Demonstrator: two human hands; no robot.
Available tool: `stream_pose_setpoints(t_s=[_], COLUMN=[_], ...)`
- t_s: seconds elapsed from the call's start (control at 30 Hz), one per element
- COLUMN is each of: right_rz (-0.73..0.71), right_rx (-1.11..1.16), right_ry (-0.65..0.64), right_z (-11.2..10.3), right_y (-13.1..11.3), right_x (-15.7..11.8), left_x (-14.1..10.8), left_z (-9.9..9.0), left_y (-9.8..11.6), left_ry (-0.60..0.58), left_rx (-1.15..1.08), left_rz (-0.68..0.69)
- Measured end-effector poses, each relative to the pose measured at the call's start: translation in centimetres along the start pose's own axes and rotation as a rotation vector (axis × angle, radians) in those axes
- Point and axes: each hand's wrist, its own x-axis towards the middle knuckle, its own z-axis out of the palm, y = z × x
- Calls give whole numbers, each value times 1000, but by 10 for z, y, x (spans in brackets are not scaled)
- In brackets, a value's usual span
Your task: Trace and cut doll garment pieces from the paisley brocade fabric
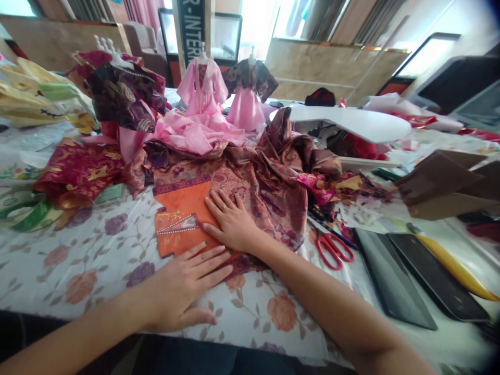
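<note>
The left hand (172, 289) and right hand (237, 224) lie palm-down, clamped on nothing, across the orange cloth (183, 197) at the table's (97, 260) near middle, where light, even pressure should keep it flat.

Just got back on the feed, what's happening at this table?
A person has both hands spread palm down, gripping nothing. The right hand lies on the orange cloth, beside the bunched patterned cloth. The left hand is at the orange cloth's lower edge, over the flowered tablecloth. The red-handled scissors lie off to the right, untouched, and two small dressed forms stand behind the cloth.
</note>
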Motion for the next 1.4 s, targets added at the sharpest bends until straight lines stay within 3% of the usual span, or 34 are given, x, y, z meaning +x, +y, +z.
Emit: stream_pose_setpoints(t_s=[0.17, 0.3, 0.4, 0.53, 0.93, 1.17, 1.4], right_rz=[17, -11, -36, 34, -1, -241, -291], right_rx=[94, 89, 41, -15, -75, -107, -217], right_ry=[1, 17, -47, -72, 58, 32, 88], right_z=[-21, -36, -34, -23, -17, -19, -10], right_y=[3, 5, 3, 4, 6, -13, -14], right_x=[-12, -43, -73, -99, -103, -118, -123], left_x=[4, 3, 3, 2, 2, 2, 3], left_z=[6, 5, 5, 6, 2, -2, -3], left_y=[-3, -4, -3, -3, -2, 0, 1], left_ry=[-18, -1, 37, 80, 63, 63, 27], left_rx=[-11, 26, 43, 70, -21, -34, -23], left_rz=[15, 34, 56, 70, 66, 67, 45])
